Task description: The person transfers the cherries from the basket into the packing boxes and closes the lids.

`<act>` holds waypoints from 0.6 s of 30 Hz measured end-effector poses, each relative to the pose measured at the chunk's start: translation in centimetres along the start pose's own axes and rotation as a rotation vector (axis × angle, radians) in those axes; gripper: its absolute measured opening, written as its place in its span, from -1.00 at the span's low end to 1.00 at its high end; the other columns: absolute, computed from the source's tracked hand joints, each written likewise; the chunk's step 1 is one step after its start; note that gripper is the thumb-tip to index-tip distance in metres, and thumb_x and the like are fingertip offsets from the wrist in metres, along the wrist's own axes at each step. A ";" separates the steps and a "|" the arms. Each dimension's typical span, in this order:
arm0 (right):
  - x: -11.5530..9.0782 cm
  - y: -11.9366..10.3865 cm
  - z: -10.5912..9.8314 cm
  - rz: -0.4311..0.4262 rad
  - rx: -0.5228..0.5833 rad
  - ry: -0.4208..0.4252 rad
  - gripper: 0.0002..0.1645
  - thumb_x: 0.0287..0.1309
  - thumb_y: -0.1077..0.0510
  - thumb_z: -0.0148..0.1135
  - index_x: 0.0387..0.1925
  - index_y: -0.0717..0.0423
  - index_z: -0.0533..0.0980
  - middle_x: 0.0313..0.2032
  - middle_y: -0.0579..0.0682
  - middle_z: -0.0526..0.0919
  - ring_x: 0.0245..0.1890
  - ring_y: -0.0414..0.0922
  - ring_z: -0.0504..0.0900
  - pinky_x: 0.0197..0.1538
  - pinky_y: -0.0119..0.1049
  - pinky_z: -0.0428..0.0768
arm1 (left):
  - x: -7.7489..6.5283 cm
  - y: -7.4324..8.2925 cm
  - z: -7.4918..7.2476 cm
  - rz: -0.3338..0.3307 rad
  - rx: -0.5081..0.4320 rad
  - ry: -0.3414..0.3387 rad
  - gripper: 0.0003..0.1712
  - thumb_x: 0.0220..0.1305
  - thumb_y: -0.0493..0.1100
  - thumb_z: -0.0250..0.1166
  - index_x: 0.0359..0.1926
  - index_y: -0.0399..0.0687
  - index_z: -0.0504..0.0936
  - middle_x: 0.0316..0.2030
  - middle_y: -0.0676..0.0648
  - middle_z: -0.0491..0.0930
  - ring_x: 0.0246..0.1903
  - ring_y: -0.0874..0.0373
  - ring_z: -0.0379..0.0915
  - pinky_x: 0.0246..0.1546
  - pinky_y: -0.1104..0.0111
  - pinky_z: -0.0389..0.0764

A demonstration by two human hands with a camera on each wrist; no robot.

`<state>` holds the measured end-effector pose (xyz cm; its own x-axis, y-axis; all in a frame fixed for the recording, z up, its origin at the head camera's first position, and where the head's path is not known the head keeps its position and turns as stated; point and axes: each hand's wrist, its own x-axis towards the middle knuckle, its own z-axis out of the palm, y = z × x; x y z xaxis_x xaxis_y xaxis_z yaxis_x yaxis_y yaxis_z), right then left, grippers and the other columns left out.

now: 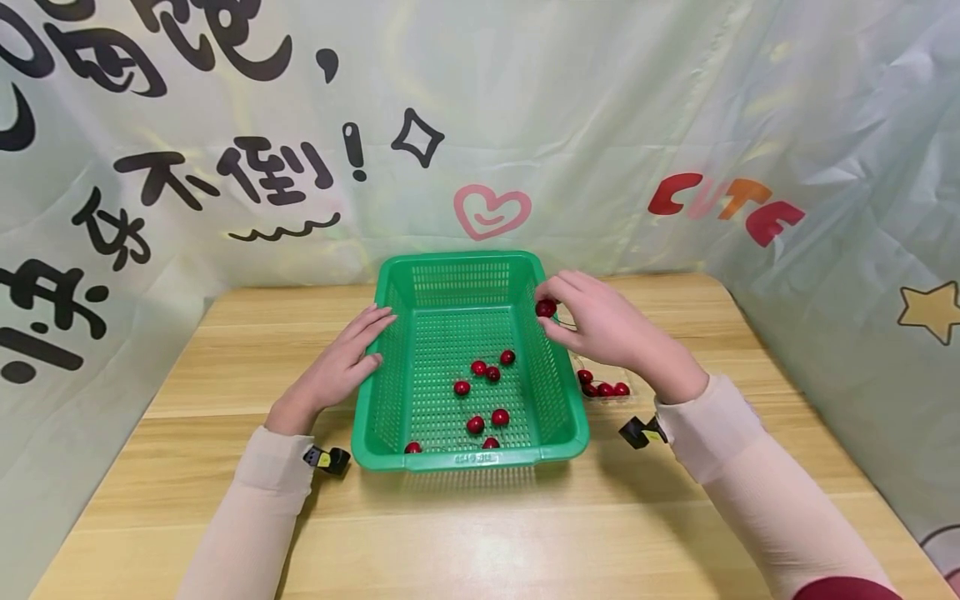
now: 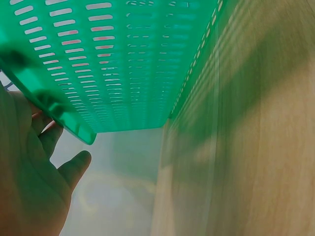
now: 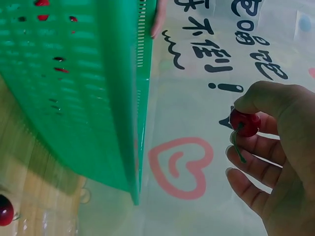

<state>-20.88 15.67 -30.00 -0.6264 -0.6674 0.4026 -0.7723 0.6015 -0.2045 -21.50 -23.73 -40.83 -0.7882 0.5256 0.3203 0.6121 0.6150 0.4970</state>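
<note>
My right hand [image 1: 600, 321] pinches a dark red cherry [image 3: 245, 123] between thumb and fingertips, its green stem hanging down in the right wrist view. That hand is above the right rim of a green plastic basket [image 1: 572, 392]. Inside the basket several cherries [image 1: 500, 417] lie scattered, mostly toward the near and right side. My left hand [image 1: 337, 362] rests on the basket's left rim with its fingers fairly straight; in the left wrist view the thumb stands apart from the rim.
A clear plastic container [image 1: 618, 398] with several more cherries [image 1: 605, 389] stands on the wooden table [image 1: 480, 533], right of the basket and partly hidden under my right arm. A printed curtain [image 1: 585, 150] closes off the table's back and sides.
</note>
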 end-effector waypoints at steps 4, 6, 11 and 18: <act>-1.0 0.4 0.0 0.012 -0.009 0.001 -0.81 0.20 0.18 0.28 -0.17 0.10 0.48 -0.27 -0.06 0.51 -0.27 -0.12 0.45 -0.20 -0.20 0.47 | 0.0 0.0 0.0 -0.006 -0.002 -0.004 -0.34 0.35 -0.21 0.01 0.46 -0.15 0.22 0.47 -0.12 0.08 0.48 -0.13 -0.23 0.37 -0.13 0.00; -1.5 0.7 0.1 0.019 -0.013 0.000 -0.80 0.20 0.18 0.28 -0.17 0.10 0.48 -0.27 -0.06 0.51 -0.27 -0.13 0.46 -0.20 -0.19 0.48 | 0.1 0.0 0.0 -0.007 -0.003 -0.005 -0.34 0.34 -0.21 0.01 0.46 -0.15 0.22 0.47 -0.12 0.08 0.48 -0.16 -0.22 0.38 -0.13 0.00; -2.6 1.5 0.2 0.036 -0.022 0.017 -0.79 0.17 0.22 0.30 -0.18 0.08 0.47 -0.29 -0.08 0.51 -0.27 -0.15 0.47 -0.21 -0.19 0.50 | 0.1 -0.1 0.0 -0.006 -0.002 -0.004 -0.35 0.35 -0.22 0.01 0.45 -0.17 0.22 0.47 -0.12 0.07 0.48 -0.18 -0.22 0.37 -0.13 0.00; -4.0 2.3 0.3 0.070 -0.031 0.027 -0.79 0.13 0.25 0.31 -0.21 0.09 0.47 -0.31 -0.09 0.51 -0.28 -0.14 0.49 -0.21 -0.18 0.51 | 0.0 0.0 0.0 -0.005 -0.002 0.000 -0.35 0.35 -0.21 0.01 0.46 -0.14 0.22 0.47 -0.12 0.08 0.48 -0.17 -0.21 0.37 -0.15 0.01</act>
<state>-20.17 19.60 -32.40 -0.6757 -0.6112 0.4122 -0.7226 0.6599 -0.2060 -21.50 -23.69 -40.82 -0.7910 0.5228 0.3179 0.6083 0.6161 0.5005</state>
